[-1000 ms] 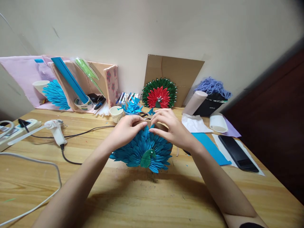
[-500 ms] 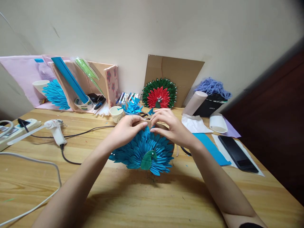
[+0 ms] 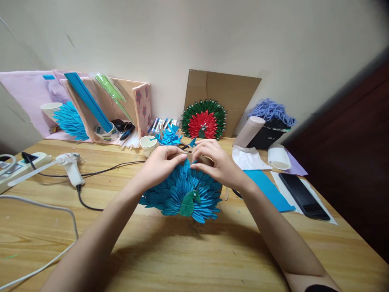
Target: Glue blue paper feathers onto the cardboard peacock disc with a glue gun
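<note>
A peacock craft point(image 3: 173, 192) of layered blue petals, with a green bird body point(image 3: 189, 204) at its lower middle, is held tilted up over the table. My left hand point(image 3: 165, 164) pinches its top edge, thumb in front, where brown cardboard backing shows. My right hand point(image 3: 214, 162) is beside it at the same edge, with thumb and forefinger pinched on a small blue petal point(image 3: 193, 162) against the top of the craft. The fingers behind the cardboard are partly hidden.
A white glue gun point(image 3: 71, 168) with a black cord lies at left by a power strip point(image 3: 36, 164). Behind the craft are a paper cup point(image 3: 148, 147), blue cut pieces point(image 3: 168, 136) and a red-green peacock point(image 3: 203, 121). A phone point(image 3: 304, 196) lies at right.
Hardly anything differs. My right fingertips have shifted very slightly at the top edge, pinching the blue petal; my left hand keeps its grip.
</note>
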Available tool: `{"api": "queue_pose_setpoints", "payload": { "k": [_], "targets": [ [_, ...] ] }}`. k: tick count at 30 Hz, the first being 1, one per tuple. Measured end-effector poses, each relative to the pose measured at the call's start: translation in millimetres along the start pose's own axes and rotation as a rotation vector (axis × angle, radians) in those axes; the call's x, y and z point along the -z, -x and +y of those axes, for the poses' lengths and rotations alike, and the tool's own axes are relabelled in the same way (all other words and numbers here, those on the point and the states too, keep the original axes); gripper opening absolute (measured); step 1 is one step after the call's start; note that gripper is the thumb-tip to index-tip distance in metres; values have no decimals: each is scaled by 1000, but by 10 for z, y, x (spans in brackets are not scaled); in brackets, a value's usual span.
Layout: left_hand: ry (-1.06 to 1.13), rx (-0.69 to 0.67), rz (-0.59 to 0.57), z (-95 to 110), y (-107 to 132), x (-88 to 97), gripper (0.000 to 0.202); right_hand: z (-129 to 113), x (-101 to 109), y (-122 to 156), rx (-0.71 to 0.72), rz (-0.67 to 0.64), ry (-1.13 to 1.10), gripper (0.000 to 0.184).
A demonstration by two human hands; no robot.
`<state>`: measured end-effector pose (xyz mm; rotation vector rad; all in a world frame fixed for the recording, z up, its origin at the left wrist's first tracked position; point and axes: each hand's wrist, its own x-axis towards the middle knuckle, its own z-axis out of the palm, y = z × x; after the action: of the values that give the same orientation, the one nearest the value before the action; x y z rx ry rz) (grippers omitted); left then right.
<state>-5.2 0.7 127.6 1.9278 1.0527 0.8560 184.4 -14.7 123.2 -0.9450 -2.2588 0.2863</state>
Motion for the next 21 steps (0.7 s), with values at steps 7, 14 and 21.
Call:
{"api": "queue_pose_setpoints", "payload": {
  "k": [7,14,21],
  "targets": [
    [28,24,-4,-2,-5,-14,23,18,-18,-4,1,-11,-15,8],
    [52,31,-30,-69,-34,-1,28,57,-66,-19,-120,17,-249,14],
    [16,27,-12,-67,-34,5,29,136,-147,-25,-429,-44,-612,27]
  ]
}}
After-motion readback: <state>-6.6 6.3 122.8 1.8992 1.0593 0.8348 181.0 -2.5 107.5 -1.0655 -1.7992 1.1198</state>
